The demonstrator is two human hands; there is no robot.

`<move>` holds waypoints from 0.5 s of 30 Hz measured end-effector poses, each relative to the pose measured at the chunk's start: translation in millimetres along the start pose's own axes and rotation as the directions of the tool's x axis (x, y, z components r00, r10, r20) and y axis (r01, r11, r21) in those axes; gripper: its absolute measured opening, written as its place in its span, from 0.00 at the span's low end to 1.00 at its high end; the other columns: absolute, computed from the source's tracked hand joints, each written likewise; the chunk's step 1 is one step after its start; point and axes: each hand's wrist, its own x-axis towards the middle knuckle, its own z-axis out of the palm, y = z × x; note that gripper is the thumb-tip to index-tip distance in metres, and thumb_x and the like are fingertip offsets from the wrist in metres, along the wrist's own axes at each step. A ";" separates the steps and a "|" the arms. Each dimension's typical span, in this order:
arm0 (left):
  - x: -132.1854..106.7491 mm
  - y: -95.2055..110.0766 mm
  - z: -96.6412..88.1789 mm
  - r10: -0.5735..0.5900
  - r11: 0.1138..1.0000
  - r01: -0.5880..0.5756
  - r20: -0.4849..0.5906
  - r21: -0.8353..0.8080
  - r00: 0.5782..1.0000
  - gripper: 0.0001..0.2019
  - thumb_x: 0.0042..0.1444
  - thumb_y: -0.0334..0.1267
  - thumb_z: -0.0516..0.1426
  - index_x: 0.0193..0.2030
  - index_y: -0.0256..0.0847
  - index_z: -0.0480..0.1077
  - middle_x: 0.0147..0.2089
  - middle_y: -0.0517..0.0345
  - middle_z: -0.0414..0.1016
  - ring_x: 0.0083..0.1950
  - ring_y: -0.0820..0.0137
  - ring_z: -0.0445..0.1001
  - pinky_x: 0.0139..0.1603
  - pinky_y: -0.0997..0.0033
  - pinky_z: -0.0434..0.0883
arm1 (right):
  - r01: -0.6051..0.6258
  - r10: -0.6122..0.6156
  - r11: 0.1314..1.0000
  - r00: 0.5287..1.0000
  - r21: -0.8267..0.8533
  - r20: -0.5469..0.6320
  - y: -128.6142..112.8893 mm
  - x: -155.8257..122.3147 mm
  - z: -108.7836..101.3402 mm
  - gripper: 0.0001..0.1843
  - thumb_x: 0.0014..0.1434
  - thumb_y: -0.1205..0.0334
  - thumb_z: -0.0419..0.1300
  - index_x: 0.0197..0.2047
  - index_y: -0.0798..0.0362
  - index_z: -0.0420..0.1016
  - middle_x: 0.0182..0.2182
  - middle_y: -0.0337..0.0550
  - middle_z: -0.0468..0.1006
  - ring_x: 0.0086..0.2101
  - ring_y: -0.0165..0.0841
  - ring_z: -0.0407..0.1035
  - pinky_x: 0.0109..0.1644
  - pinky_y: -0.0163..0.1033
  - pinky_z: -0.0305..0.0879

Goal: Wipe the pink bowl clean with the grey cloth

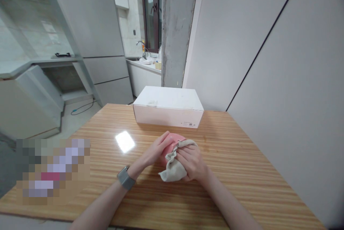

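A pink bowl (174, 139) is held a little above the wooden table (236, 172), near its middle. My left hand (156, 150) grips the bowl's left side with fingers curled over its rim; a grey watch (125, 178) sits on that wrist. My right hand (192, 162) presses a crumpled beige cloth (172, 169) against the bowl's right side, fingers closed on the cloth. Part of the cloth hangs below the bowl. Both hands hide most of the bowl.
A white closed cardboard box (168, 106) lies at the table's far edge, just behind the bowl. A blurred patch (52, 171) covers the table's left front corner. A grey wall runs along the right. A fridge (94, 36) and kitchen counter stand beyond.
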 end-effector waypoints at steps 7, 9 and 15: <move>-8.7 10.2 8.4 0.074 0.997 -0.074 0.046 0.000 0.996 0.17 0.58 0.52 0.52 0.44 0.41 0.68 0.42 0.57 0.72 0.44 0.66 0.68 0.48 0.69 0.63 | -0.215 0.225 0.967 0.972 0.134 -0.064 7.8 -2.9 -3.0 0.14 0.56 0.61 0.47 0.41 0.52 0.71 0.30 0.45 0.77 0.31 0.37 0.72 0.43 0.46 0.65; -10.3 13.1 10.6 0.075 0.992 -0.067 0.078 -0.103 0.994 0.15 0.57 0.49 0.55 0.45 0.42 0.66 0.44 0.57 0.72 0.47 0.67 0.67 0.50 0.70 0.62 | -0.301 0.329 0.933 0.936 0.197 -0.128 10.0 -3.8 -1.8 0.12 0.58 0.61 0.47 0.39 0.51 0.71 0.29 0.44 0.76 0.31 0.37 0.71 0.44 0.47 0.65; -1.9 -0.5 8.9 -0.041 0.913 0.072 0.085 -0.401 0.996 0.11 0.53 0.46 0.57 0.33 0.41 0.63 0.31 0.65 0.68 0.33 0.74 0.66 0.36 0.74 0.64 | -0.307 0.336 0.928 0.934 0.212 -0.118 9.5 -4.6 -0.5 0.13 0.59 0.60 0.46 0.38 0.51 0.70 0.29 0.46 0.75 0.32 0.38 0.71 0.42 0.46 0.65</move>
